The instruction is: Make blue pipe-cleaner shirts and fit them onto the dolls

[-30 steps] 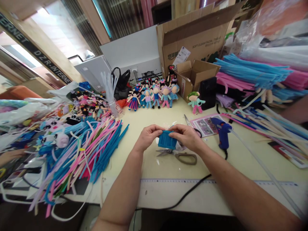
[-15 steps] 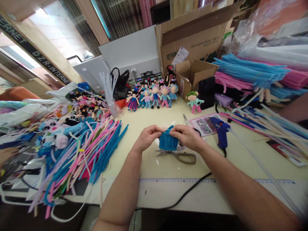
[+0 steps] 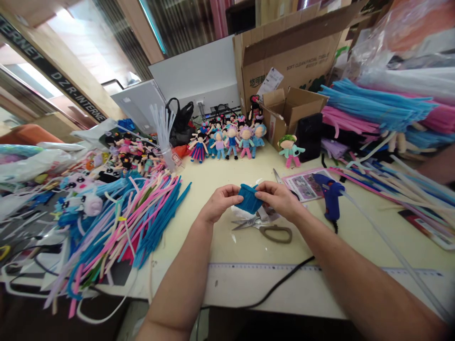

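Note:
Between my hands, above the table, is a small teal piece made of pipe cleaners [image 3: 250, 201] laid side by side, now tilted. My left hand [image 3: 224, 201] pinches its left edge between thumb and fingers. On the other side, my right hand [image 3: 275, 195] grips its upper right edge. Just below lie scissors [image 3: 275, 233] with a grey-brown handle, blades pointing left. A second pair of scissors [image 3: 277, 175] lies beyond my right hand, partly hidden by it. Some clear plastic [image 3: 241, 212] shows beneath the teal piece.
A blue glue gun [image 3: 330, 196] stands right of my hand, its cord running forward. Loose pipe cleaners [image 3: 152, 213] pile up at left; blue bundles [image 3: 377, 104] lie at right. Several finished dolls [image 3: 232, 142] stand at the back before cardboard boxes [image 3: 298, 106]. A ruler strip [image 3: 263, 266] runs along the front.
The teal piece has turned from nearly level to tilted, its lower right corner lower. My left hand's fingers have shifted along its left edge. The view has moved slightly.

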`<state>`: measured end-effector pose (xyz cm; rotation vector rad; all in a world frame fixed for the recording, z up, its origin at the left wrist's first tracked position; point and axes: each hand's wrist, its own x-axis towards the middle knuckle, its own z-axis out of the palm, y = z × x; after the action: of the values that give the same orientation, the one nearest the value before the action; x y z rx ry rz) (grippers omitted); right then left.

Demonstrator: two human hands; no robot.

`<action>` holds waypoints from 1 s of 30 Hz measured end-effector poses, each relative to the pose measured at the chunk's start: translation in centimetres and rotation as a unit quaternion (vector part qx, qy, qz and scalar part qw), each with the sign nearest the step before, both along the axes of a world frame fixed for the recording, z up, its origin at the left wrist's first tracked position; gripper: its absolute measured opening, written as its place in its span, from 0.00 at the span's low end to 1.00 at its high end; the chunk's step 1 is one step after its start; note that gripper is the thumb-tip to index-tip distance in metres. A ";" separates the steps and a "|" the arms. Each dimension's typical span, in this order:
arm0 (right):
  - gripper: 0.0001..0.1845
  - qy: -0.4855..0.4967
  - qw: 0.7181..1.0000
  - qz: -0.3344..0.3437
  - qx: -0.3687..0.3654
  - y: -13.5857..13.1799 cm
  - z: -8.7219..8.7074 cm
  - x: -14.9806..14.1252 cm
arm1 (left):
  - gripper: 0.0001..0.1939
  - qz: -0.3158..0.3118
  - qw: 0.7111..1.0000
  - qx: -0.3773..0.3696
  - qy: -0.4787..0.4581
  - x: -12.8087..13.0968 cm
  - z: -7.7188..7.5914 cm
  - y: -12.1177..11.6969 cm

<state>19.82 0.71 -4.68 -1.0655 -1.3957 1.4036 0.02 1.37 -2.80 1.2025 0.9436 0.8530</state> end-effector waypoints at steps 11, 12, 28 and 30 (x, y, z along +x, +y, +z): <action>0.15 -0.010 1.000 -0.025 -0.007 0.1 -0.4 0.0 | 0.15 0.036 0.992 0.069 0.098 0.0 -0.3 0.3; 0.15 -0.008 1.000 -0.029 -0.007 0.1 -0.3 0.0 | 0.15 0.033 0.992 0.063 0.100 0.0 -0.2 0.3; 0.17 0.072 0.990 -0.086 -0.085 -0.1 0.4 -0.5 | 0.15 0.093 0.951 0.238 0.172 0.7 -0.6 0.0; 0.18 0.094 0.984 -0.113 -0.103 -0.1 0.3 -0.5 | 0.19 0.075 0.895 0.361 0.250 1.0 -0.2 -0.5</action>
<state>19.30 0.65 -4.33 -1.1516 -0.9789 1.4601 1.05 0.82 -3.02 2.0837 1.1844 1.0878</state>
